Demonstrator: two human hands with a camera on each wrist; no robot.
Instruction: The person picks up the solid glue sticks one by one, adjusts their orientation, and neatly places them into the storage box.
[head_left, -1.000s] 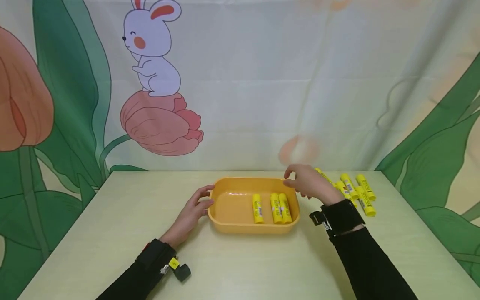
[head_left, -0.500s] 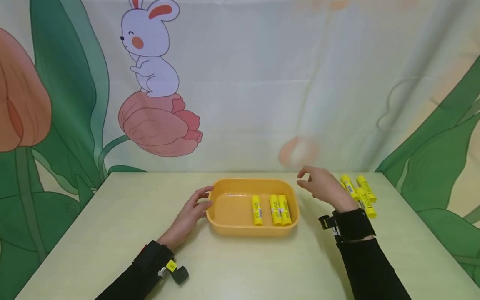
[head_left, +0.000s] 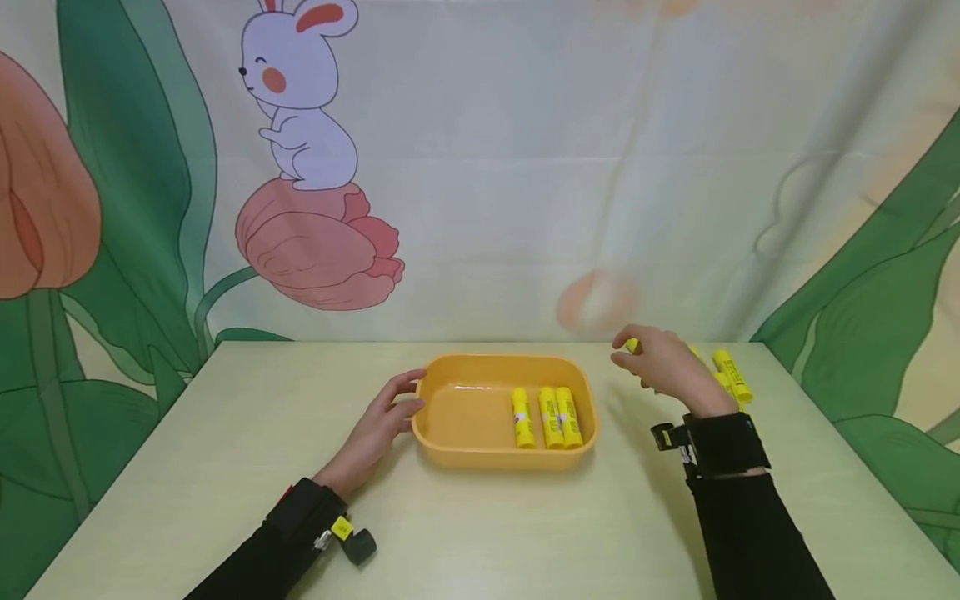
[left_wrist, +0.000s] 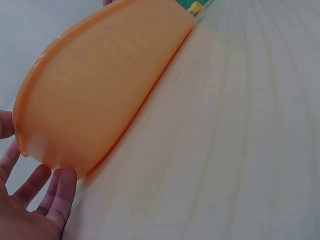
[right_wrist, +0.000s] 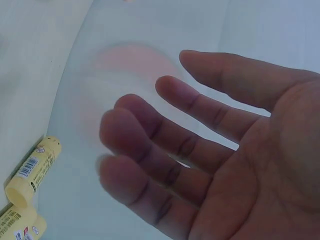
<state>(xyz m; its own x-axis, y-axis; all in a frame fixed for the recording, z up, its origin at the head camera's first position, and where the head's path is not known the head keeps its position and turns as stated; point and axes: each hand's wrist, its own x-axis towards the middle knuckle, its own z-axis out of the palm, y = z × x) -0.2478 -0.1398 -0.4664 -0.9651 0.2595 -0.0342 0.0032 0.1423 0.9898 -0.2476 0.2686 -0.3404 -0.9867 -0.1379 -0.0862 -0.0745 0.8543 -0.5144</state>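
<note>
A yellow-orange tray point(head_left: 465, 458) sits on the table with three yellow glue sticks point(head_left: 550, 418) lying in its right half. Two of them lie side by side; the third point(head_left: 522, 418) is a little apart to the left. At the tray's left end is my left hand point(head_left: 378, 429). Its fingertips point(left_wrist: 65, 187) touch the outer wall in the left wrist view. Right of the tray, my right hand point(head_left: 671, 367) hovers with loosely bent fingers and nothing between them. It partly hides a group of glue sticks point(head_left: 731, 375); two point(right_wrist: 34, 172) show in the right wrist view.
The pale table point(head_left: 480, 533) meets a curtain point(head_left: 487, 208) printed with a rabbit and flowers just behind the tray. Black bands with small cameras are strapped round both wrists.
My right hand has moved right, from the tray's right rim to over the glue sticks outside. The separate glue stick in the tray has rolled slightly right. My left hand stays at the tray.
</note>
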